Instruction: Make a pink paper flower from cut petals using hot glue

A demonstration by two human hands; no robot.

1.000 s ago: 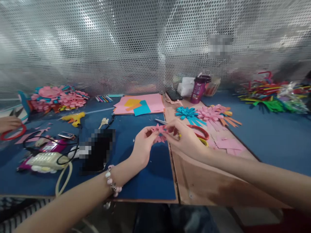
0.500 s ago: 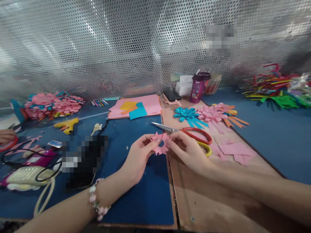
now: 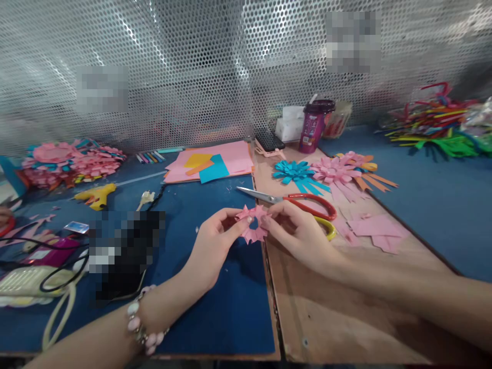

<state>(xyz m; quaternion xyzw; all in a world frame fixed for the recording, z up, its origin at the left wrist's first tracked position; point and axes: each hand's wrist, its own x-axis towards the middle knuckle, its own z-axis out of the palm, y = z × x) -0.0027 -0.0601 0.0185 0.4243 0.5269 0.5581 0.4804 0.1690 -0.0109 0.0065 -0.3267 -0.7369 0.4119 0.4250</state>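
Between my two hands is a pink paper ring [image 3: 253,238] with a pointed, cut outer edge and a round hole in its middle. My left hand [image 3: 217,236] pinches its left side between thumb and fingers. On the other side, my right hand [image 3: 298,233] pinches it the same way. Just behind the hands lie scissors [image 3: 265,196] with one red and one yellow handle, the handles partly hidden by my right hand. Farther back are a blue paper flower [image 3: 295,171] and a pink paper flower [image 3: 335,170] with paper strips.
Paper sheets [image 3: 238,159] lie at the back middle. A yellow glue gun [image 3: 98,196], a dark phone-like object [image 3: 132,256] and cables occupy the left. A purple cup [image 3: 312,128] stands behind the flowers; pink scraps [image 3: 378,228] lie right. Another person's hand [image 3: 4,218] shows far left.
The view has shifted slightly. Both hands keep their pinch on the pink paper ring, which looks turned a little.
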